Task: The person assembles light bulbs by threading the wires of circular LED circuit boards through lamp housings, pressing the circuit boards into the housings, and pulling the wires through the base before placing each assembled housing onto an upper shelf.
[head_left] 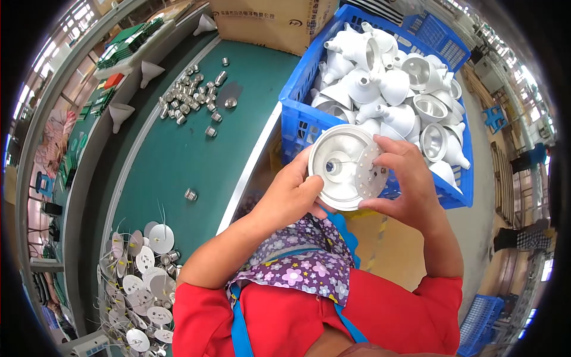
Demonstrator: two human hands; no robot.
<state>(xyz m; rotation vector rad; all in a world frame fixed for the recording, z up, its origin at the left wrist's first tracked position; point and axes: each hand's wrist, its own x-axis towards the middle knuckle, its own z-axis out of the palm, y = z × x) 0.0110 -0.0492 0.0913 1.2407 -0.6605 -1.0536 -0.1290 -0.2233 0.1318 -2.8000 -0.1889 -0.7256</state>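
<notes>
A white lamp housing (334, 147), its round open side facing up, is held over the lap. My left hand (291, 193) grips its left rim, with the thumb over the edge. My right hand (407, 181) pinches a round disc (372, 171) dotted with small components. The disc is tilted and overlaps the right part of the housing's opening. Just beyond the hands stands a blue crate (303, 122) heaped with white funnel-shaped housings (395, 86).
On the green bench (172, 157) to the left lie many metal screw caps (190, 95), one lone cap (190, 194), and a pile of wired discs (140, 285). A cardboard box (267, 24) stands at the back. White housings (121, 114) line the bench's far-left edge.
</notes>
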